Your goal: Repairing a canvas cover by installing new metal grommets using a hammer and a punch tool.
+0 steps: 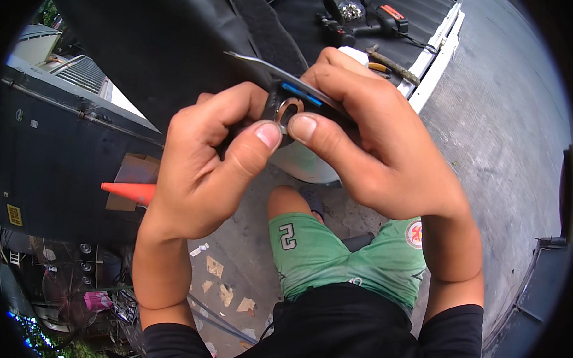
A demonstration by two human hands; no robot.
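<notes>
Both thumb tips meet at a small metal eyelet (289, 109), a ring seated against dark material. My left hand (215, 154) is closed, its thumb pressing beside the ring and its fingers curled behind the dark material. My right hand (370, 131) is closed too, with its thumb at the ring's other side. A thin metal blade-like tool (265, 65) juts out leftward from under my right fingers, its handle hidden. Below that blade shows a blue strip (301, 93) whose kind I cannot make out. Behind my hands hangs a large black sheet (159, 42).
A cordless power tool (342, 31), a dish of small metal pieces (351, 12) and a stick-like tool (394, 64) lie at the upper right. A pale round surface (306, 166) is below my hands. An orange cone (128, 191), cardboard (135, 167) and paper scraps (225, 295) are leftward.
</notes>
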